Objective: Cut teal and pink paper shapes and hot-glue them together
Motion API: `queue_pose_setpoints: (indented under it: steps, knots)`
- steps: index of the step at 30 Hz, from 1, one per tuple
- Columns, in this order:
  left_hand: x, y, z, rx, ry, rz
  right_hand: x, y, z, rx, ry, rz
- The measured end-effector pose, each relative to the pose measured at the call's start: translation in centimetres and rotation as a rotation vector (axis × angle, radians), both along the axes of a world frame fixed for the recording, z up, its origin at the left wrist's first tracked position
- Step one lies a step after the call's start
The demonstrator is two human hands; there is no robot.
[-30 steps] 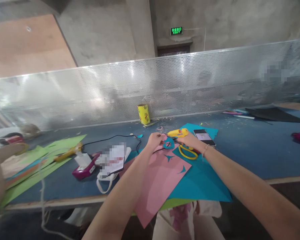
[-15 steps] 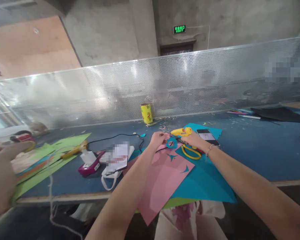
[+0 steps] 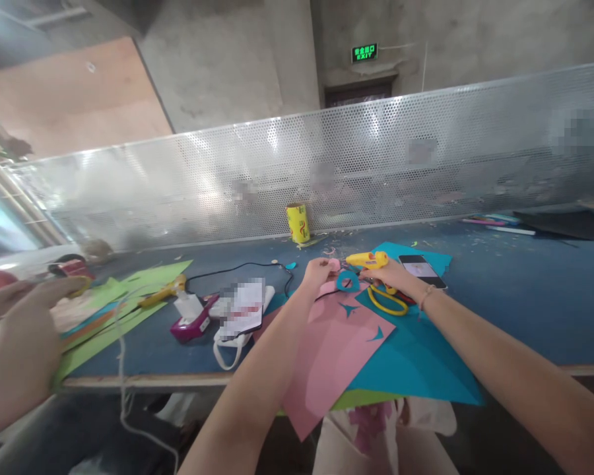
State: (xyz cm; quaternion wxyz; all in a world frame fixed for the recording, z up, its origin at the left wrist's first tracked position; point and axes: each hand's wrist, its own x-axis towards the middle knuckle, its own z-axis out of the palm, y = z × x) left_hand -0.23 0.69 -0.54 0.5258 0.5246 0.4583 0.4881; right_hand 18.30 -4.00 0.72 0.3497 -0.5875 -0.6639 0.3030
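Observation:
My left hand (image 3: 317,274) pinches a small pink piece of paper (image 3: 333,265) above the table. My right hand (image 3: 395,277) is closed around a yellow glue gun (image 3: 369,260), whose nozzle points left towards the pink piece. Just below, between the hands, is a small blue paper ring (image 3: 347,281). A yellow loop-shaped handle (image 3: 387,309), seemingly of scissors, lies under my right wrist. Pink paper (image 3: 321,356) rests between my forearms, with blue scraps (image 3: 349,309) on it. Blue paper (image 3: 416,369) spreads beneath and to the right.
A phone (image 3: 422,269) lies right of my right hand. Another phone (image 3: 242,307), a purple power strip (image 3: 193,323) and a second yellow glue gun (image 3: 164,291) are at left. Another person's hand (image 3: 34,310) is at far left. A yellow can (image 3: 297,224) stands by the perforated metal screen (image 3: 257,178).
The whole view has shifted slightly, so things appear further right. My hands keep nearly the same pose, with the pink piece and the glue gun held.

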Motion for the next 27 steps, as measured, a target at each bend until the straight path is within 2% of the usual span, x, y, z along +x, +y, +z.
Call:
queue_pose_setpoints:
  steps: [8, 13, 21, 27]
  knots:
    - [-0.1, 0.1, -0.1, 0.058, 0.000, 0.053, -0.3, -0.4, -0.3, -0.035, 0.059, 0.011]
    - [-0.3, 0.7, -0.3, 0.125, 0.124, 0.114, -0.5, -0.1, -0.6, -0.022, 0.078, 0.010]
    - [-0.5, 1.2, -0.7, 0.209, 0.346, 0.078, -0.3, 0.2, -0.6, -0.012, 0.034, 0.058]
    - [-0.4, 1.0, -0.6, 0.151, 0.398, 0.072, -0.5, -0.5, 0.2, -0.036, -0.032, 0.034]
